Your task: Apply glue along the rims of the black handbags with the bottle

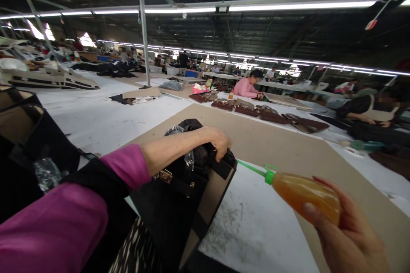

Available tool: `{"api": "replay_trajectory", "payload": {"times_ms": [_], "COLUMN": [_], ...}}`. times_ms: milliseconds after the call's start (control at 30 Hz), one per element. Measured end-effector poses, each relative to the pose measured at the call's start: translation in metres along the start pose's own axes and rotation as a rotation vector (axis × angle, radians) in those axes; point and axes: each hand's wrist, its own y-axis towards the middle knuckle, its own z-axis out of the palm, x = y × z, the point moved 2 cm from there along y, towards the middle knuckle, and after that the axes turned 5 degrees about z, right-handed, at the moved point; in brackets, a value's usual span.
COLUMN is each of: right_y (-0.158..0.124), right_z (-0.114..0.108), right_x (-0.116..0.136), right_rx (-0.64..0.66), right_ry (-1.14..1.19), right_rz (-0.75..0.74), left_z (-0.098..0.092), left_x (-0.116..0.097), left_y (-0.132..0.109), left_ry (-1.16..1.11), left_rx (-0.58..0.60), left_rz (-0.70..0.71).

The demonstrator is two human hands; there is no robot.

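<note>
A black handbag [169, 209] with gold-coloured clasps lies tilted in front of me, its beige-lined side facing right. My left hand [221, 141] reaches across it, the bent fingers closed on the far top edge. Clear plastic wrap [189, 160] covers part of the handle. In my right hand [355, 226] is a squeeze bottle [307, 194] of amber liquid, held almost level with fingers wrapped around it. The bottle's thin green nozzle [254, 168] points left, and its tip is at the bag's edge near my left fingers.
Another black bag [22, 136] stands at the left. The white table [250, 226] has a beige sheet [275, 149] on it. Several brown bag pieces [246, 108] lie farther back. Co-workers sit beyond, one in a pink top [245, 87], another at the far right. A post [144, 30] rises behind.
</note>
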Motion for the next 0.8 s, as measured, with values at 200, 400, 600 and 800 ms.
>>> {"api": "replay_trajectory", "payload": {"times_ms": [200, 400, 600, 800], "right_y": [-0.009, -0.016, -0.014, -0.018], "right_z": [0.003, 0.008, 0.007, 0.010], "right_x": [0.014, 0.018, 0.017, 0.017], "right_rx": [-0.015, -0.040, -0.002, 0.086], "right_ry": [-0.126, -0.172, -0.229, -0.237], "right_rz": [-0.082, -0.138, -0.237, -0.420], "left_z": [0.000, 0.001, 0.002, 0.003], "left_x": [-0.003, -0.005, -0.011, -0.012], "left_y": [-0.002, -0.002, -0.004, -0.005], "left_ry": [0.093, 0.070, 0.022, 0.052], "left_rx": [0.025, 0.037, 0.017, 0.024], "left_rz": [0.013, 0.012, -0.016, -0.024]}}
